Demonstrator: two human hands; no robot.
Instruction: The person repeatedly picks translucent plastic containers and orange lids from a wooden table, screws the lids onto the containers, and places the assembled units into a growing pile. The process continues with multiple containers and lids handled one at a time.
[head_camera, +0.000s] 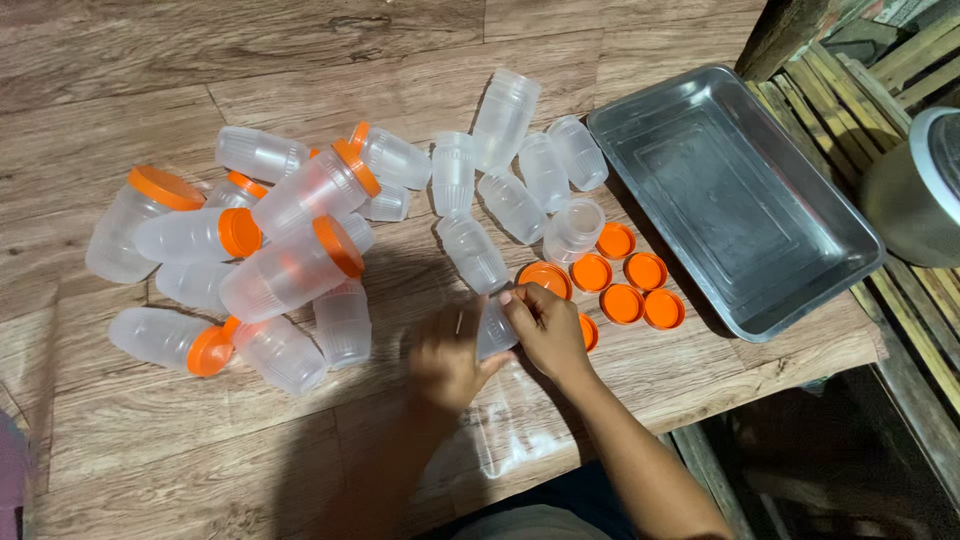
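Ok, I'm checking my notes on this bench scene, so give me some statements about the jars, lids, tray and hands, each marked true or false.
1. Both hands, the left hand and the right hand, are on one small clear jar. True.
2. The metal tray is full of orange lids. False: nothing shows inside it; the loose orange lids lie on the wooden table beside it.
3. Some jars in the left pile already wear orange lids. True.
4. The uncapped jars near the tray are all capped in orange. False: they show no lids.
5. The tray lies to the right of the jars. True.
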